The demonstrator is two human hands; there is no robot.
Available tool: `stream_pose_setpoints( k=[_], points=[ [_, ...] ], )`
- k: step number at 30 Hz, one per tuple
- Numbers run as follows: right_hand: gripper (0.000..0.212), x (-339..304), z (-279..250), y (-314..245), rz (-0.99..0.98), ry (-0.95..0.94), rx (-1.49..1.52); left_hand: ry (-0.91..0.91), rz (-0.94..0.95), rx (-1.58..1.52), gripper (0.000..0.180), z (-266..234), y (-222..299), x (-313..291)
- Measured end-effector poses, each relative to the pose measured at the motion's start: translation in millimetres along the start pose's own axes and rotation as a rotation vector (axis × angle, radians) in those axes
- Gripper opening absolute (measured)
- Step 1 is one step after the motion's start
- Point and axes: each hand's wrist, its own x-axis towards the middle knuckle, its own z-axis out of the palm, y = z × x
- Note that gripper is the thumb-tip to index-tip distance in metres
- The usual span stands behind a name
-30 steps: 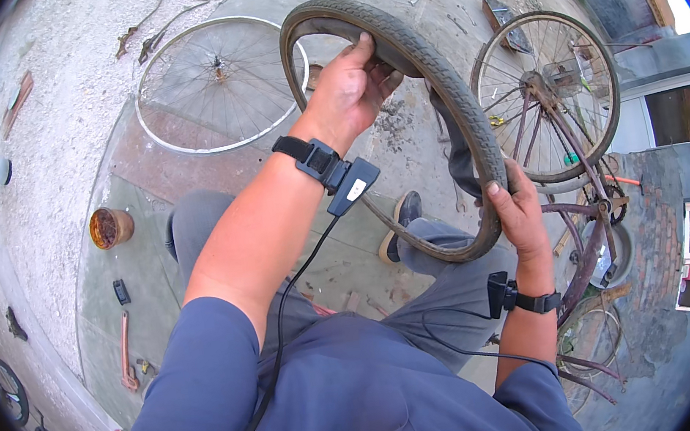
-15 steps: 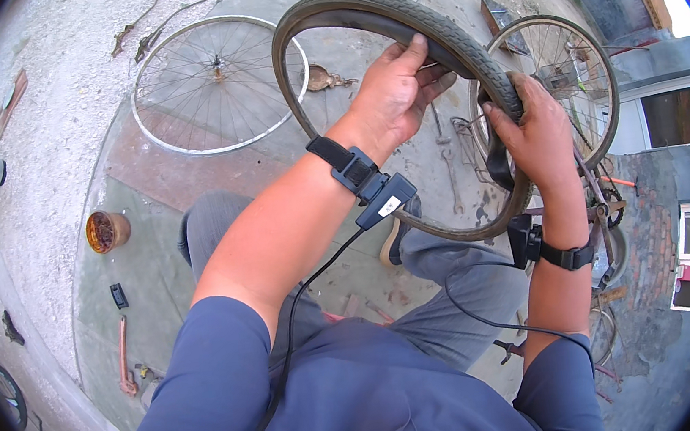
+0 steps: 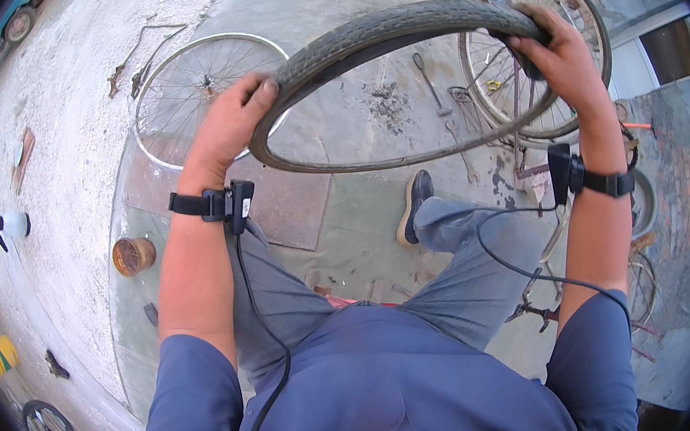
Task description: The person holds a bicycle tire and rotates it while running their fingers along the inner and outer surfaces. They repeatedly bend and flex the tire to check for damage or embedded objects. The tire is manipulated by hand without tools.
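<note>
A black bicycle tire (image 3: 400, 22) is held up in the air before me, spread into a wide oval between both hands. My left hand (image 3: 236, 117) is closed on its left end, thumb on top, with most fingers hidden behind the wrist and rubber. At the upper right, my right hand (image 3: 558, 55) grips the other end, thumb on the inner side. Dark rubber, which looks like an inner tube (image 3: 394, 44), shows inside the upper part of the tire. Each wrist wears a strap with a small cabled box.
A bare spoked wheel rim (image 3: 148, 74) lies on the ground at the far left. Beyond my right hand is a bicycle with its wheel (image 3: 594, 8) up. Wrenches (image 3: 432, 86) lie on the concrete. A rusty tin (image 3: 134, 256) stands left of my leg.
My left hand has moved left from the tire's inside to its left end. My right hand has risen to the right. The tire has tilted from upright to a wide, flatter oval.
</note>
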Motion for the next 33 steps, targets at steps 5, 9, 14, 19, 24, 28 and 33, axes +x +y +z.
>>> stream_pose_setpoints(
  k=[5,9,14,19,24,28,33],
  points=[
    [0.041,18,18,26,0.066,0.020,0.027,-0.472,-0.204,-0.376,0.058,28,0,-29],
    [0.041,32,44,41,0.159,-0.098,0.287,-0.508,-0.234,-0.570,0.059,54,9,-48],
    [0.034,-13,105,49,0.283,0.347,-0.119,-0.410,-0.331,-0.433,0.054,89,28,-67],
    [0.055,-74,126,-50,0.799,0.278,0.865,-0.281,-0.311,-0.293,0.045,138,53,-66],
    [0.061,-137,148,-114,0.827,0.273,1.486,-0.364,-0.113,-0.109,0.037,170,76,-75],
    [0.055,-150,148,-100,0.778,0.346,1.377,-0.423,0.041,0.081,0.036,176,84,-81],
    [0.045,-144,136,-105,0.816,0.474,1.200,-0.448,-0.106,-0.087,0.032,185,85,-91]
  ],
)
